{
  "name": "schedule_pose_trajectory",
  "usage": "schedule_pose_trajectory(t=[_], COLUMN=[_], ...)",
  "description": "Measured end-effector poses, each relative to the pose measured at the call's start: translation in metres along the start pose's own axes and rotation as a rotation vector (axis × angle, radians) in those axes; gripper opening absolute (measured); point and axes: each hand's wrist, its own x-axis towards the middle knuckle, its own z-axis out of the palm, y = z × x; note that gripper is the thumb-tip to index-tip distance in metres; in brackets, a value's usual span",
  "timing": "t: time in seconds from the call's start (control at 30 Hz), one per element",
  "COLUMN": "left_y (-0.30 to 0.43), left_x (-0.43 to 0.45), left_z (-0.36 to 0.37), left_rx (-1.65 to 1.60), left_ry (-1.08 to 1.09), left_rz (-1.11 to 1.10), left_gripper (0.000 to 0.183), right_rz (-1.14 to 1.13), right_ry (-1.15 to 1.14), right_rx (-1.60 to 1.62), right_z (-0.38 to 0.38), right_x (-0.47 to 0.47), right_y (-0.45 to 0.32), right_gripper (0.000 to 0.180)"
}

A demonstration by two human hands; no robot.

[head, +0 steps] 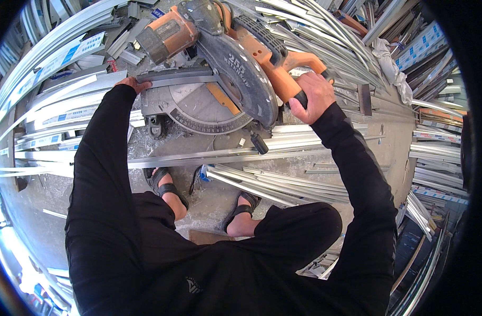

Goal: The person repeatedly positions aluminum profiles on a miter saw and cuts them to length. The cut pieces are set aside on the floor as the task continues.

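An orange and black mitre saw (237, 59) stands on the floor before me. My right hand (315, 94) is wrapped around the saw's orange handle (304, 59), at its black lower end. A narrow aluminium profile (181, 81) lies along the saw's fence (174, 73). At the profile's left end, my left hand (135, 83) holds it, the thumb showing in front and most of the fingers hidden. The dark blade guard (241, 75) covers the blade beside the profile's right end. Below, the round saw table (177, 96) bears an angle scale and a worn yellow insert (223, 98).
Long aluminium profiles (63, 104) lie stacked on the left, with more bundles (324, 43) behind the saw at right. Loose strips (272, 181) cross the floor near my sandalled feet (172, 193). Racked profiles (436, 158) line the right side. Offcuts (132, 57) lie behind the saw.
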Motion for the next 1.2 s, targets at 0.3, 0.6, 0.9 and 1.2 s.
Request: schedule_pose_trajectory(t=[0.3, 0.6, 0.9, 1.2], left_y=[-0.009, -0.013, -0.002, 0.003], left_x=[0.011, 0.014, 0.0, -0.005], left_z=[0.007, 0.013, -0.001, -0.005], left_rx=[0.041, 0.02, 0.043, 0.014], left_ry=[0.024, 0.059, 0.036, 0.013], left_rz=[-0.006, 0.011, 0.007, 0.011], left_gripper=[0.084, 0.085, 0.087, 0.087], right_rz=[0.002, 0.012, -0.004, 0.0], right_ry=[-0.002, -0.025, 0.006, 0.003], right_rx=[0.006, 0.021, 0.016, 0.017], right_z=[0.005, 0.008, 0.012, 0.013], right_x=[-0.005, -0.008, -0.01, -0.011], right_y=[0.001, 0.003, 0.005, 0.004], right_gripper=[0.033, 0.034, 0.033, 0.032])
